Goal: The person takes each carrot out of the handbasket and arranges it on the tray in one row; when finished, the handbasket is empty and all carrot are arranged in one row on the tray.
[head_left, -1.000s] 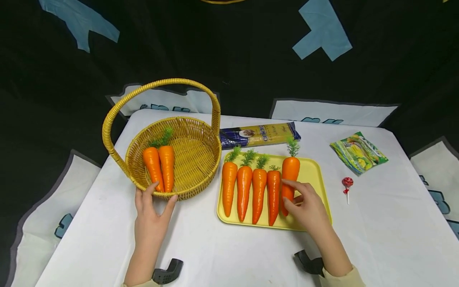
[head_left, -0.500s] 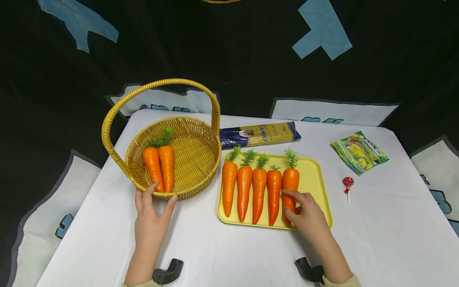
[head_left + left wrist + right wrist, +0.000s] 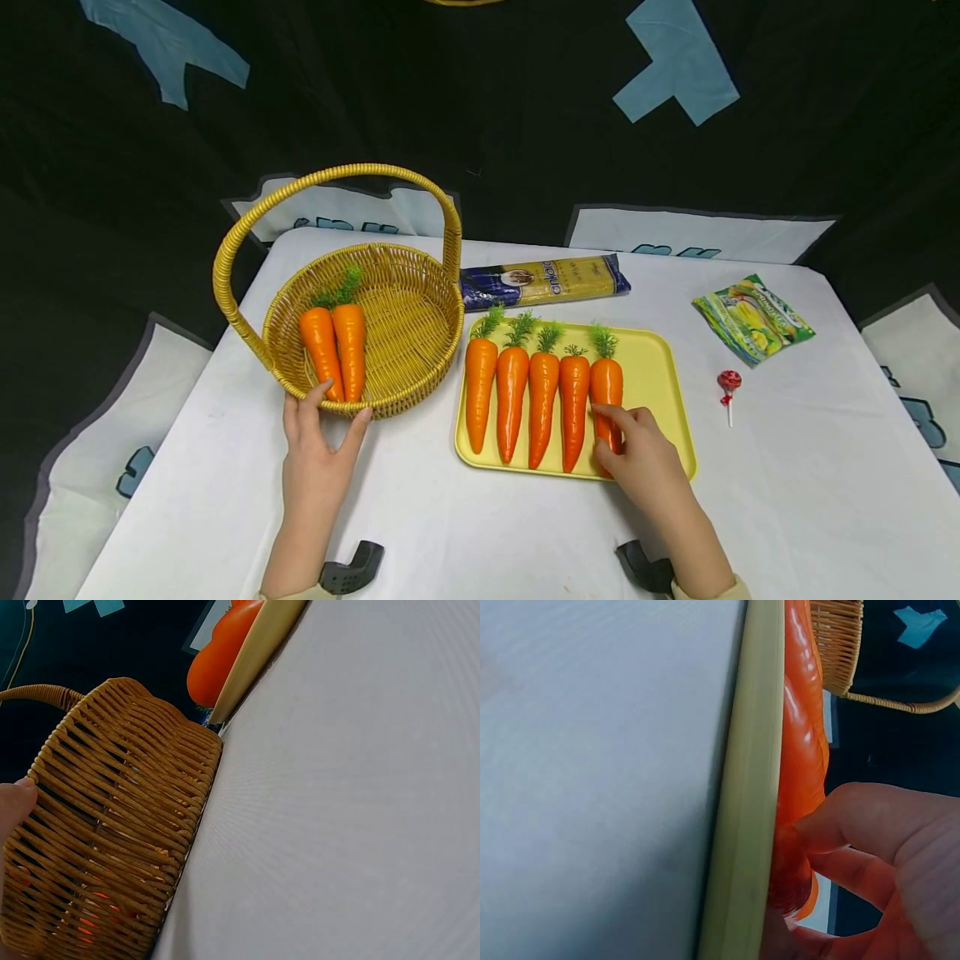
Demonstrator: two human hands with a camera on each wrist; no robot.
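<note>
In the head view, my left hand [image 3: 318, 462] holds the near rim of a yellow wicker basket [image 3: 408, 342], its thumb on the rim in the left wrist view too. Two orange carrots [image 3: 350, 350] with green tops lie inside the basket. To the right, a yellow tray [image 3: 656, 371] bears several carrots side by side, tops pointing away from me. My right hand [image 3: 645, 462] pinches the rightmost carrot [image 3: 606, 383] near its tapered end, thumb and fingers on either side. The right wrist view shows the thumb [image 3: 825, 825] against orange carrot skin, just above the tray's edge [image 3: 742, 787].
Behind the tray lies a blue and yellow pasta packet [image 3: 547, 282]. A green and yellow packet [image 3: 752, 319] and a red lollipop [image 3: 727, 382] lie to the right on the white-covered table [image 3: 480, 542]. The basket's tall arched handle [image 3: 360, 170] rises over it.
My right hand has drawn the rightmost carrot toward me, down onto the tray beside the others, its leafy top tilting slightly left. The left hand and the basket have stayed in place.
</note>
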